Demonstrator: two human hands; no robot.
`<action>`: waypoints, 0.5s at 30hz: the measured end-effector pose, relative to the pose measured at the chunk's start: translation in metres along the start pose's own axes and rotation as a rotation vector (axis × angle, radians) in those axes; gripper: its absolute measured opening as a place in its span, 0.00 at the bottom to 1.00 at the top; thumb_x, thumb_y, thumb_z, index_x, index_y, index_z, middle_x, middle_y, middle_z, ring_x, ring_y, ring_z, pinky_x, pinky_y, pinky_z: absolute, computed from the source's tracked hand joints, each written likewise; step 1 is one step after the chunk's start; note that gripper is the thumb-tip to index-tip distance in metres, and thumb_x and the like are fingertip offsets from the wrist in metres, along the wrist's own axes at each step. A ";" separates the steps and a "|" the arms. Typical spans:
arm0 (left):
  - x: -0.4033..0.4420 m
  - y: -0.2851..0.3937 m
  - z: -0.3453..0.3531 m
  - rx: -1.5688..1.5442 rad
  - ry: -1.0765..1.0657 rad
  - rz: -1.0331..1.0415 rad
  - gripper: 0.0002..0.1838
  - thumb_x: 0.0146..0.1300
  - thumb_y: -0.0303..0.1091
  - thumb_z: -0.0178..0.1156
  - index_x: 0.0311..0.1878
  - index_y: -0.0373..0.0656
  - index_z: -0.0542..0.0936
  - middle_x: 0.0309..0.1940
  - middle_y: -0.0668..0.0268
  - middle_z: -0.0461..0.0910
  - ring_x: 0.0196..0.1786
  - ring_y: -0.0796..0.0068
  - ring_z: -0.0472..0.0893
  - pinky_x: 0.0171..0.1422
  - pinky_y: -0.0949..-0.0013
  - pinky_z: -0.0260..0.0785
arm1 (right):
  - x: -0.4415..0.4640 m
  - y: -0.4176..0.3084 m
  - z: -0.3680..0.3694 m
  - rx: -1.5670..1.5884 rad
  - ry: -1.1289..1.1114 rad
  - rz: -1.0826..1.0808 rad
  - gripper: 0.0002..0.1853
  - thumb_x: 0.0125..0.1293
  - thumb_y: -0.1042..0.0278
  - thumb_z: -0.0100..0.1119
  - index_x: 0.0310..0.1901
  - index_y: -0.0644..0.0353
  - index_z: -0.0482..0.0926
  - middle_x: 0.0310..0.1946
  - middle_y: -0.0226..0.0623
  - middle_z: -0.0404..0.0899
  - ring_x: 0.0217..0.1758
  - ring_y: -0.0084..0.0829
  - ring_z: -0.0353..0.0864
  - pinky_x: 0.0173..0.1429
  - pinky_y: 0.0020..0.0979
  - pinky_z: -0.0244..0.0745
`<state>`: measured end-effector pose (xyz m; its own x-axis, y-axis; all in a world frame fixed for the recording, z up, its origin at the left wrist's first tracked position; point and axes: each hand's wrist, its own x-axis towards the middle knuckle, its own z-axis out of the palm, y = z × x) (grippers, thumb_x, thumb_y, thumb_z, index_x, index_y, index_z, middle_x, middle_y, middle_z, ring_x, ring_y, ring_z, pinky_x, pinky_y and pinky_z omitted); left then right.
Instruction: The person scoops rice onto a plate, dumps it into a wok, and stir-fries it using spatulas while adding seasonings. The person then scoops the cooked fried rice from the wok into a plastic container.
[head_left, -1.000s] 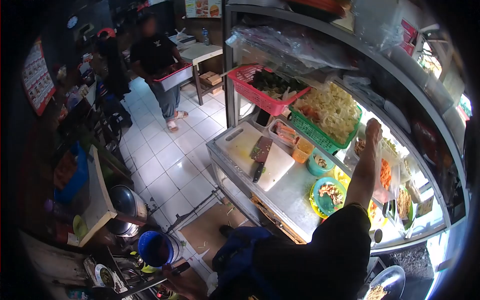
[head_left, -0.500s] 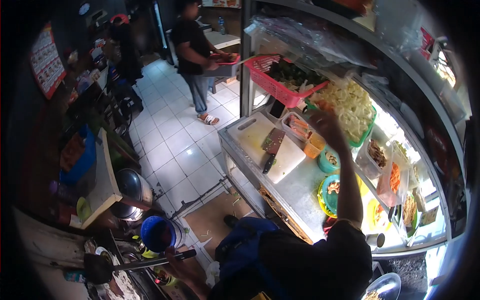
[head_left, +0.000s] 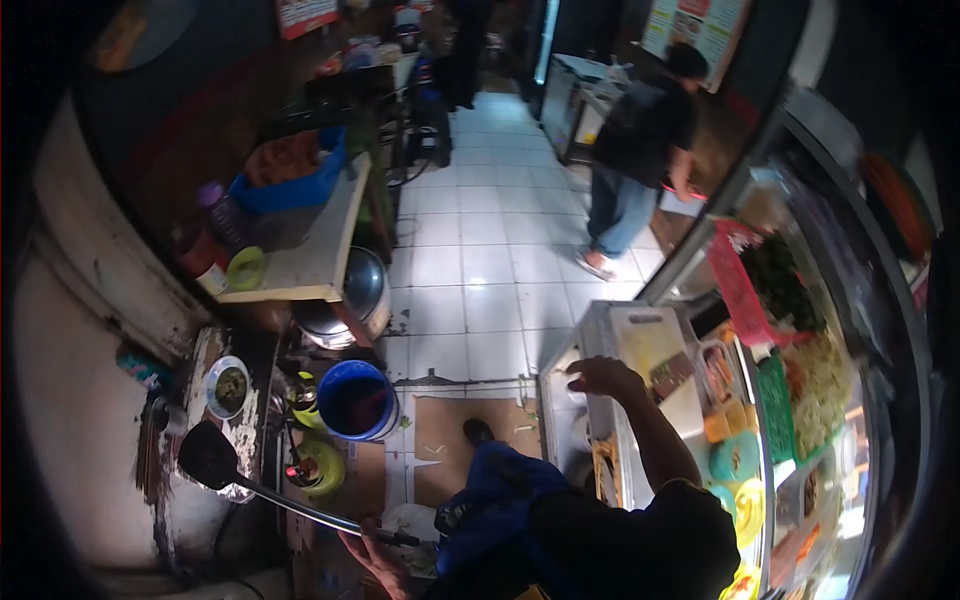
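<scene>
My left hand is closed around the handle end of a long metal spatula. The spatula's dark, wide blade points left, beside a patterned bowl with green contents. Over the near left corner of the metal counter, my right hand has its fingers bent together; what they hold, if anything, cannot be made out. Right of that hand, a cleaver lies on a white cutting board.
A blue bucket stands on the floor near a green gas cylinder. Pink and green baskets hold vegetables at right. Another person bends beside a table. A blue tray sits at upper left.
The view has turned left. My right hand has come back from the food containers, past the cabbage, to the counter's corner. The spatula blade has come into fuller view. The other person now bends over.
</scene>
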<state>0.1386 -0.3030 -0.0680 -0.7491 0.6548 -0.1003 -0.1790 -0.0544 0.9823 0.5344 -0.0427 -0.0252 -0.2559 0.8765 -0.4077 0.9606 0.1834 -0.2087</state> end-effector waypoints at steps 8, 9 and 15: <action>0.080 0.000 0.058 0.045 0.151 0.098 0.24 0.64 0.45 0.60 0.56 0.40 0.70 0.42 0.63 0.76 0.44 0.73 0.74 0.51 0.67 0.64 | 0.169 -0.027 -0.046 0.296 -0.213 -0.163 0.26 0.64 0.48 0.60 0.60 0.52 0.74 0.39 0.44 0.85 0.40 0.38 0.85 0.48 0.40 0.78; 0.093 0.000 0.068 0.040 0.125 0.093 0.24 0.66 0.44 0.59 0.59 0.40 0.69 0.43 0.63 0.76 0.45 0.73 0.74 0.52 0.67 0.64 | 0.203 -0.025 -0.030 0.181 -0.219 -0.223 0.27 0.64 0.47 0.58 0.61 0.49 0.73 0.41 0.43 0.85 0.47 0.44 0.84 0.57 0.43 0.76; 0.139 0.026 0.134 -0.102 0.335 0.097 0.25 0.67 0.37 0.56 0.63 0.37 0.66 0.45 0.61 0.77 0.47 0.70 0.77 0.53 0.66 0.67 | 0.342 -0.101 -0.091 0.091 -0.358 -0.493 0.26 0.64 0.42 0.57 0.58 0.48 0.76 0.49 0.42 0.82 0.54 0.43 0.81 0.61 0.45 0.73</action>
<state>0.1157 -0.1125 -0.0352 -0.9301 0.3604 -0.0704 -0.1472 -0.1903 0.9706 0.3593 0.2792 -0.0626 -0.7035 0.4915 -0.5134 0.7106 0.4768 -0.5174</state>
